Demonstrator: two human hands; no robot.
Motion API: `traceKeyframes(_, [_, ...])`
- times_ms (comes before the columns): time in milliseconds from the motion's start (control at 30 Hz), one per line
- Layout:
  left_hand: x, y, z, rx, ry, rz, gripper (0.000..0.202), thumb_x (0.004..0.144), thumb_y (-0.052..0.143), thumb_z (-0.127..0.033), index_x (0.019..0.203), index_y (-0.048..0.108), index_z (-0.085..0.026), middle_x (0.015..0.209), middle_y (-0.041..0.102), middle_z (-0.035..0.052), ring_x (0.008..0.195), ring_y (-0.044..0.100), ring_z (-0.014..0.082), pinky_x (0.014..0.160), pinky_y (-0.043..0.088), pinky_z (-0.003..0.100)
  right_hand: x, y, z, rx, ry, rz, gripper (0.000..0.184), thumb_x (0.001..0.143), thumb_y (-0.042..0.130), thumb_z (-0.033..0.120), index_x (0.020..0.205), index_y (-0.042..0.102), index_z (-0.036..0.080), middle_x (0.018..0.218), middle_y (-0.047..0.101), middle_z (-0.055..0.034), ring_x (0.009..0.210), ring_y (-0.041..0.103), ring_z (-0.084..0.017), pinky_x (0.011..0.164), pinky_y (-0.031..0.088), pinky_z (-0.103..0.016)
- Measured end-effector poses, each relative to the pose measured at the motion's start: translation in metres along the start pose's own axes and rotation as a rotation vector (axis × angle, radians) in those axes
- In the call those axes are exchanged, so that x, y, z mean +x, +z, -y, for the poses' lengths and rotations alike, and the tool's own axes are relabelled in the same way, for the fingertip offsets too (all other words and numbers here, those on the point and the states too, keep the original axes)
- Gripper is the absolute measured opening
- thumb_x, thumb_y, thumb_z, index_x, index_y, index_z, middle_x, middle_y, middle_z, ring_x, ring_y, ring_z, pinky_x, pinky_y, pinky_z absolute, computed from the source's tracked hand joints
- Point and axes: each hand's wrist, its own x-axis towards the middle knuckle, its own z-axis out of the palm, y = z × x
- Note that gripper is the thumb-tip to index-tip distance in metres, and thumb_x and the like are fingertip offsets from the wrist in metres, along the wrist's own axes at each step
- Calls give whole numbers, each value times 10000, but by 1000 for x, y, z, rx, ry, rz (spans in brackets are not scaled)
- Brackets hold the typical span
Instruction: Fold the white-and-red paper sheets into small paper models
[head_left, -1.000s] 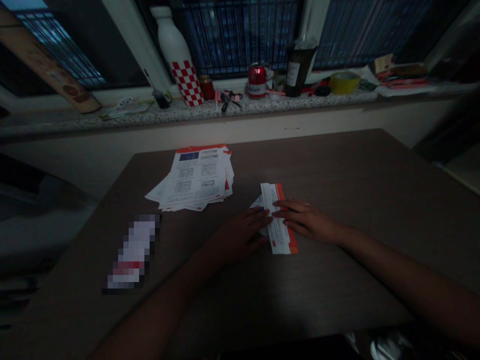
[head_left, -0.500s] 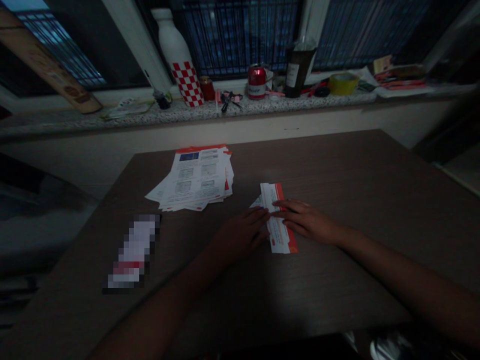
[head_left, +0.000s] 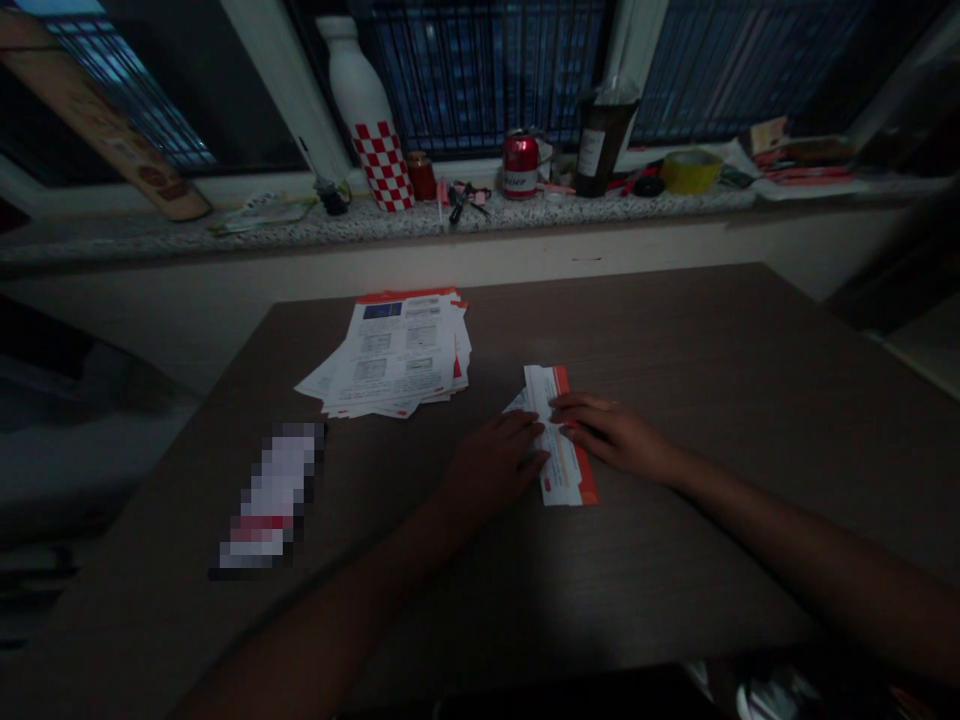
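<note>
A folded sheet of paper [head_left: 561, 483], white with an orange strip down its right side, lies as a narrow upright strip on the table. My left hand [head_left: 495, 462] rests palm down at its left edge, fingers stretched onto the paper. From the other side my right hand [head_left: 619, 435] lays its extended fingers over the orange edge, the fingertips slightly bent. Both hands are open, pressing on the paper rather than gripping it. A small printed corner of paper pokes out behind the left fingers. Part of the strip's middle is hidden under the fingers.
A loose stack of printed sheets [head_left: 401, 355] lies at the back left of the brown table [head_left: 697, 560]. Nearer is a phone with a blurred screen [head_left: 274, 495]. Along the windowsill [head_left: 277, 240] stand a checkered bottle [head_left: 382, 165], a red can [head_left: 520, 165] and yellow tape [head_left: 691, 172].
The right fingers have drawn back slightly toward the orange edge and bent more. The left hand stays at the left edge, its thumb farther onto the paper. The view has shifted slightly.
</note>
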Motion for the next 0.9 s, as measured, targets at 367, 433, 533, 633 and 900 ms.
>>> traceKeyframes(367, [1,-2,-2,-24,-30,15,383,1064,624,-381,1417,639,-231,1508,640,46,1352,632,241,1110,563,413,17,5,-3,10,36,-99,90,1018,656,242,1094,703,237,1284,694,-124,1208,680,-279,1034,568,-463])
traceKeyframes(433, [1,-4,-3,-22,-38,28,391,1065,623,-377,1425,638,-226,1510,638,49,1353,631,246,1108,564,414,20,5,-2,-6,50,-103,54,1009,660,226,1049,697,228,1270,691,-130,1200,680,-281,1025,565,-453])
traceKeyframes(533, [1,-4,-4,-9,-44,44,389,1063,623,-368,1420,646,-216,1512,637,54,1362,625,254,1102,569,413,24,6,-1,-26,64,-109,32,994,666,204,997,692,221,1244,689,-128,1176,683,-278,1011,559,-441])
traceKeyframes(633, [1,-3,-4,-1,-52,38,392,1063,620,-371,1422,646,-217,1545,612,59,1375,617,261,1102,571,424,26,8,-1,-28,74,-114,34,983,673,199,969,694,222,1205,691,-116,1138,687,-267,998,553,-425])
traceKeyframes(900, [1,-4,-4,-10,-65,54,409,1063,616,-378,1448,632,-242,1557,607,54,1388,612,268,1112,564,440,29,10,-4,-44,98,-115,45,950,707,192,924,697,227,1159,702,-96,1080,685,-257,970,541,-414])
